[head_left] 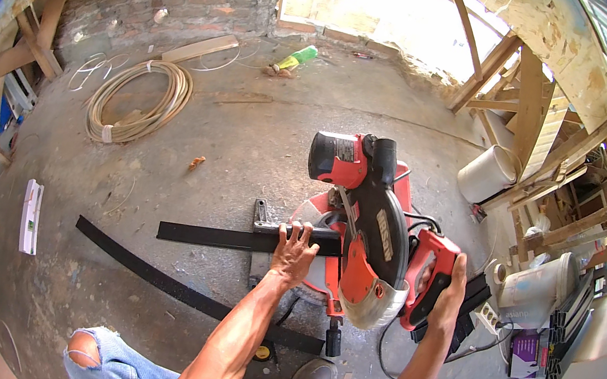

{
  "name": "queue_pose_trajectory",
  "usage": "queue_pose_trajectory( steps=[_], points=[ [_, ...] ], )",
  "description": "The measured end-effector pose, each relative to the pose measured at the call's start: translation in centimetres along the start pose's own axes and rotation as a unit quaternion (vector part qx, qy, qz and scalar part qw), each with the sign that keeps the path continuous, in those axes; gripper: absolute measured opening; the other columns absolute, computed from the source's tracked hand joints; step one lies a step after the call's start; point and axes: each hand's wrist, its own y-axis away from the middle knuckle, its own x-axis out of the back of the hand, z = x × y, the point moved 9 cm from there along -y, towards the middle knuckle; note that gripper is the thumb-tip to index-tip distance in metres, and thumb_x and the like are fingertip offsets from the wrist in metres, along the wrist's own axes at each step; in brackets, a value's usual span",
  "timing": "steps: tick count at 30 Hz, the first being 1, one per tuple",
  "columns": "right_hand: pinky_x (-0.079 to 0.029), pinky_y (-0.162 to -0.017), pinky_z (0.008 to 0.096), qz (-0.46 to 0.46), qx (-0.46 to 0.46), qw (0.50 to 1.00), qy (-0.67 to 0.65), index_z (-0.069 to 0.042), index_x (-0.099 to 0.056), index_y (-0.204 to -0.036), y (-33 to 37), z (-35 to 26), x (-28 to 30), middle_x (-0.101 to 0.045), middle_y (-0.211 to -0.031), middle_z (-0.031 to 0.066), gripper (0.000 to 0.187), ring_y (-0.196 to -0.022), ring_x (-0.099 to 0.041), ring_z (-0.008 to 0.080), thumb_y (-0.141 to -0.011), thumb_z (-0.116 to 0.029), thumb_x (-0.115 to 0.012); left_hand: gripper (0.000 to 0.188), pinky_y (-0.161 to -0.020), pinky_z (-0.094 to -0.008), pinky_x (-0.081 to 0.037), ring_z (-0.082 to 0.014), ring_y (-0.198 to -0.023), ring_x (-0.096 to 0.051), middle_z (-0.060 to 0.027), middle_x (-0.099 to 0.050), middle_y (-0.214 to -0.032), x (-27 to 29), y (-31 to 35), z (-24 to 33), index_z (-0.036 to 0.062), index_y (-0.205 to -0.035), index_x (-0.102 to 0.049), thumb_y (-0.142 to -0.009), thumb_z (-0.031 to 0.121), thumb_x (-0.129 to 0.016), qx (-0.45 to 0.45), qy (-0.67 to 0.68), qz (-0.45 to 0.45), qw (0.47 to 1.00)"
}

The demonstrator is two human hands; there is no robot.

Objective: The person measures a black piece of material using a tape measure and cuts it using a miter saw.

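Note:
A red and black miter saw [378, 227] stands on the floor in front of me, its blade guard over the middle of its base. My left hand [294, 253] presses a flat black bar [211, 236] against the saw's fence, fingers bent over its far edge. The bar sticks out to the left of the saw, and its right end disappears under the blade guard. On the saw's right side, my right hand [451, 289] is wrapped round the red and black handle [429, 273]. A second long black strip [152, 275] lies on the floor nearer to me, passing under my left forearm.
A coiled beige hose [98, 102], a white spirit level [31, 217] and a green bottle [299, 57] lie on the floor. To the right are a white bucket [488, 174], a power strip [488, 318], a purple box [526, 354] and wooden framing [529, 105]. Cables run near the saw.

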Motion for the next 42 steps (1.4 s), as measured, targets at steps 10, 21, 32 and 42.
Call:
queue_pose_trajectory(
  steps=[10, 21, 32, 42],
  points=[
    [-0.045, -0.049, 0.0286, -0.039, 0.054, 0.997, -0.037, -0.003, -0.060, -0.111, 1.7, 5.4, 2.2, -0.058, -0.071, 0.0051, 0.067, -0.056, -0.055, 0.0145, -0.099, -0.066, -0.040, 0.028, -0.110, -0.0620, -0.023, -0.0381, -0.133, -0.036, -0.0187, -0.044, -0.140, 0.5, -0.2, 0.4, 0.0157, -0.104, -0.073, -0.076, 0.013, -0.069, -0.004, 0.001, -0.007, 1.000],
    [-0.044, -0.051, 0.0262, -0.001, -0.004, 0.999, 0.042, -0.004, -0.063, -0.088, -1.2, -2.3, -0.7, -0.058, -0.064, 0.0017, 0.072, -0.054, -0.055, 0.0105, -0.096, -0.072, -0.040, 0.020, -0.111, -0.0623, -0.022, -0.0374, -0.133, -0.037, -0.0168, -0.045, -0.137, 0.3, -0.1, 0.1, 0.0167, -0.099, -0.073, -0.081, 0.014, -0.064, 0.007, 0.003, -0.030, 1.000],
    [-0.044, -0.051, 0.0260, -0.020, 0.061, 0.998, -0.025, -0.002, -0.062, -0.105, 2.4, 4.2, 1.7, -0.059, -0.070, 0.0032, 0.069, -0.056, -0.055, 0.0119, -0.101, -0.064, -0.035, 0.035, -0.109, -0.0619, -0.023, -0.0381, -0.134, -0.035, -0.0187, -0.043, -0.140, 0.4, -0.2, 0.4, 0.0170, -0.106, -0.073, -0.071, 0.015, -0.074, -0.011, 0.001, -0.015, 1.000],
    [-0.051, -0.059, 0.0313, -0.118, 0.021, 0.989, 0.088, 0.005, -0.066, -0.091, -7.7, -7.1, -3.8, -0.067, -0.072, 0.0113, 0.065, -0.059, -0.064, 0.0178, -0.102, -0.055, -0.043, 0.018, -0.113, -0.0657, -0.016, -0.0376, -0.148, -0.021, -0.0169, -0.037, -0.147, 0.2, 1.4, -0.3, 0.0136, -0.099, -0.071, -0.081, 0.017, -0.074, -0.048, 0.004, 0.063, 0.997]
  ],
)
